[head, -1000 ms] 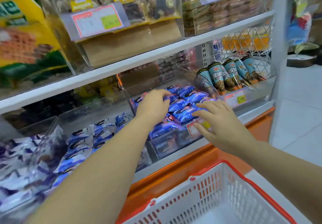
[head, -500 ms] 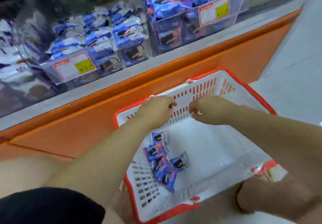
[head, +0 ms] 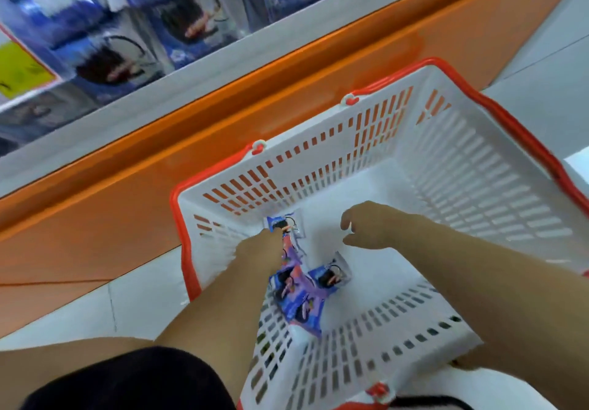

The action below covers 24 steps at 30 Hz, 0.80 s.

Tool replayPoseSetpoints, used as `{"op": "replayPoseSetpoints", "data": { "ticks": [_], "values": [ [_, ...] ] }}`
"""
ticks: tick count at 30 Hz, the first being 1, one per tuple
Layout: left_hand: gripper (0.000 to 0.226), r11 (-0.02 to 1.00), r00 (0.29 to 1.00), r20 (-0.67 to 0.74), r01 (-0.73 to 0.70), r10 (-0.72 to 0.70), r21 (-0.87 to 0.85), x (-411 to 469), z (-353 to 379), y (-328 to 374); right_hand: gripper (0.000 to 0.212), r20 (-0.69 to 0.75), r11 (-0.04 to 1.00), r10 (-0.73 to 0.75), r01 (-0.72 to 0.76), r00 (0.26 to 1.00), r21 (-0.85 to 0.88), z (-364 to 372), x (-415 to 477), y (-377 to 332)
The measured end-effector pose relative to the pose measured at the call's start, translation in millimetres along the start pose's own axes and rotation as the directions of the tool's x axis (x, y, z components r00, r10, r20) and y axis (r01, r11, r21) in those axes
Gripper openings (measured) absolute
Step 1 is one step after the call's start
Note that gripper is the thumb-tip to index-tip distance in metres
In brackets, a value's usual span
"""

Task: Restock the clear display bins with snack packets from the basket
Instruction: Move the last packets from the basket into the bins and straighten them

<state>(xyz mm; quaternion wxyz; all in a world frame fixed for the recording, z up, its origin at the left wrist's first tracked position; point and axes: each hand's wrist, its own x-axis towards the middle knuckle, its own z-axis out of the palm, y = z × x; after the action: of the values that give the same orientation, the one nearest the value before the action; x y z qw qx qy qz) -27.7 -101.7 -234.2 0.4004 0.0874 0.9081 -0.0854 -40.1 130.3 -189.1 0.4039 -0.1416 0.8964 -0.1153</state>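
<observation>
A white basket with a red rim stands on the floor below me. Several blue and purple snack packets lie in a line at its left side. My left hand is down on the top packet; its fingertips are hidden, so I cannot tell whether it grips. My right hand hovers over the bare basket floor to the right of the packets, fingers loosely curled, holding nothing. Clear display bins with blue packets run blurred along the top.
An orange shelf base with a grey ledge runs diagonally behind the basket. A yellow price label sits on a bin front. White floor tiles lie to the right. My knee in dark shorts is at the bottom left.
Both hands left the shelf bin and dropped into the basket. The view tilted down and closer. My left hand has reached the packets; my right hand moved lower over the basket floor.
</observation>
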Motion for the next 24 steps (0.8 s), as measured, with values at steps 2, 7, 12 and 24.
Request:
{"op": "replayPoseSetpoints", "data": {
  "ticks": [2,7,12,24],
  "values": [
    [0.042,1.0,1.0,-0.03,0.004,-0.005,-0.025,3.6,9.4,0.8,0.044,0.0,1.0,-0.001,0.001,1.0,0.018,0.6,1.7,-2.3],
    [0.054,0.997,0.998,-0.061,0.018,-0.023,-0.072,3.0,13.8,5.6,0.043,0.026,0.999,-0.031,0.03,0.999,0.036,3.1,-0.8,-9.3],
    [0.054,0.97,1.0,0.01,-0.009,0.011,-0.242,-13.2,-34.1,0.1,0.044,-0.004,0.997,-0.062,0.063,0.998,0.048,-13.1,-13.7,-18.8],
    [0.056,0.559,0.874,-0.477,-0.444,0.097,-0.7,-143.7,-186.3,21.9,0.044,-0.345,0.599,0.018,0.266,0.938,0.755,-134.2,-99.1,-41.7]
  ]
}}
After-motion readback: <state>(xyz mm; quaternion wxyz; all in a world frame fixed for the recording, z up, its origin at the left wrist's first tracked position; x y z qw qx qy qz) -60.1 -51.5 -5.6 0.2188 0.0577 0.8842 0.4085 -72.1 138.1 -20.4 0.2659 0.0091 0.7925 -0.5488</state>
